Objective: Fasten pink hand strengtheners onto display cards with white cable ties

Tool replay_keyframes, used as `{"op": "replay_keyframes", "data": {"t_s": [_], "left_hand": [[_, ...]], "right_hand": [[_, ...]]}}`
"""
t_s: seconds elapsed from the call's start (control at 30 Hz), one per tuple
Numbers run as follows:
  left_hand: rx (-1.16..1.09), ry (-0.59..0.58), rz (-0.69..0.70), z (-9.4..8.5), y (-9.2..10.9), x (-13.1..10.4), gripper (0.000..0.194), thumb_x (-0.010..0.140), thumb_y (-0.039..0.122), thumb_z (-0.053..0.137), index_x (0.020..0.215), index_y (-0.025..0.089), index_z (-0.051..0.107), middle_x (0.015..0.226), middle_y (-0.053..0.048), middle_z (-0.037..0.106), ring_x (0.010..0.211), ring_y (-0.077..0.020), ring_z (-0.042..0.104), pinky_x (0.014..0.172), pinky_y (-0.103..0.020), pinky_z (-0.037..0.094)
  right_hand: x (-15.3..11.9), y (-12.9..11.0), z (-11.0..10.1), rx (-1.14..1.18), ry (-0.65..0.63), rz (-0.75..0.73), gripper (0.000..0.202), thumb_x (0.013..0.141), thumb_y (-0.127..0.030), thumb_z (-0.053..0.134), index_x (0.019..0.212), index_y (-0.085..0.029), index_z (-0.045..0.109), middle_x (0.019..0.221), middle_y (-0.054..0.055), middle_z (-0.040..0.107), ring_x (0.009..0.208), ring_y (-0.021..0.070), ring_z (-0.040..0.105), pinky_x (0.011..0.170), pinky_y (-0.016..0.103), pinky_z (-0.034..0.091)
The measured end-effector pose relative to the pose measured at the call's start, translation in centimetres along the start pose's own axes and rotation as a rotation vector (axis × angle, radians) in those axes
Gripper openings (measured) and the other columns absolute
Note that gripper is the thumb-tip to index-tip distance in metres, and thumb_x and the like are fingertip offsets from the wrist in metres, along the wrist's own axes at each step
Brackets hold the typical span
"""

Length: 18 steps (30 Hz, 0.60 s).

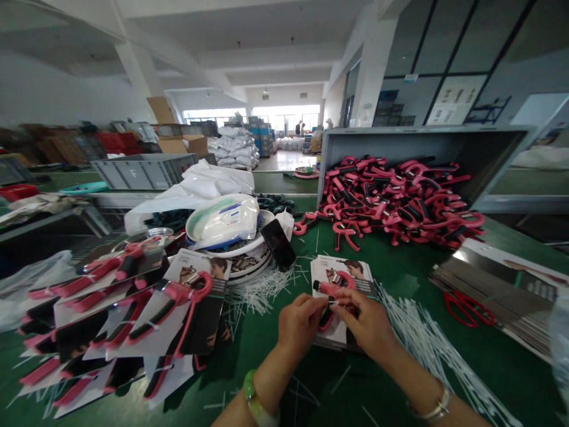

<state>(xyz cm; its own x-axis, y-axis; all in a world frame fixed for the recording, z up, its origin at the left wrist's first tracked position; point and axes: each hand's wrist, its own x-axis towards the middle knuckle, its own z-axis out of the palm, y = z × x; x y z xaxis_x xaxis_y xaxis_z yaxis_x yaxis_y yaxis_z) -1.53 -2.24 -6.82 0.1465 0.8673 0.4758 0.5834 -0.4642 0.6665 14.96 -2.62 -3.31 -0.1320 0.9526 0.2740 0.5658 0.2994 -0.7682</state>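
A pink and black hand grip strengthener (345, 279) lies on the top card of a stack of printed cards (320, 270), right in front of me. Over its handles, my left hand (297, 325) is closed in a pinch at the left side. My right hand (370, 325) pinches from the right, its fingertips almost meeting the left ones. Between them shows a short white piece of a cable tie (332, 301); my fingers hide most of it and part of the handles. Loose white cable ties (422, 338) lie beside my right forearm.
Carded hand grips (178, 302) are piled at left. A grey crate (427, 139) on its side spills loose hand grips (395, 201). A phone (278, 244) leans against bowls (235, 252). Clipped tie ends (262, 290) lie nearby. Red scissors (469, 308) rest by more cards (502, 296).
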Motion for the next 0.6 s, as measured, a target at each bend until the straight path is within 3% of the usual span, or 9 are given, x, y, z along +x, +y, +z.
{"op": "replay_keyframes", "data": {"t_s": [0.13, 0.3, 0.6], "left_hand": [[0.028, -0.01, 0.035, 0.0, -0.2, -0.1, 0.023, 0.087, 0.021, 0.053, 0.1, 0.028, 0.072, 0.081, -0.002, 0.069, 0.068, -0.0104, 0.063, 0.06, -0.017, 0.045], [0.025, -0.005, 0.067, 0.1, -0.6, 0.0, 0.025, 0.087, 0.019, 0.052, 0.1, 0.028, 0.072, 0.081, -0.002, 0.069, 0.068, -0.0104, 0.063, 0.061, -0.017, 0.045], [-0.064, 0.009, 0.138, 0.0, -0.9, 0.3, 0.024, 0.087, 0.019, 0.052, 0.093, 0.026, 0.074, 0.081, -0.004, 0.071, 0.069, -0.0115, 0.065, 0.062, -0.019, 0.048]], "right_hand": [[0.1, -0.1, -0.1, 0.029, -0.024, 0.01, 0.033, 0.081, -0.03, 0.057, 0.112, -0.021, 0.058, 0.084, 0.004, 0.072, 0.075, 0.0194, 0.067, 0.069, 0.032, 0.051], [0.3, -0.6, -0.6, 0.042, -0.073, 0.03, 0.035, 0.08, -0.03, 0.057, 0.114, -0.02, 0.059, 0.084, 0.004, 0.072, 0.075, 0.0198, 0.066, 0.071, 0.033, 0.05], [2.6, -0.5, -2.4, 0.23, -0.452, 0.131, 0.044, 0.07, -0.032, 0.066, 0.11, -0.013, 0.059, 0.07, 0.001, 0.068, 0.065, 0.0174, 0.062, 0.061, 0.029, 0.045]]}}
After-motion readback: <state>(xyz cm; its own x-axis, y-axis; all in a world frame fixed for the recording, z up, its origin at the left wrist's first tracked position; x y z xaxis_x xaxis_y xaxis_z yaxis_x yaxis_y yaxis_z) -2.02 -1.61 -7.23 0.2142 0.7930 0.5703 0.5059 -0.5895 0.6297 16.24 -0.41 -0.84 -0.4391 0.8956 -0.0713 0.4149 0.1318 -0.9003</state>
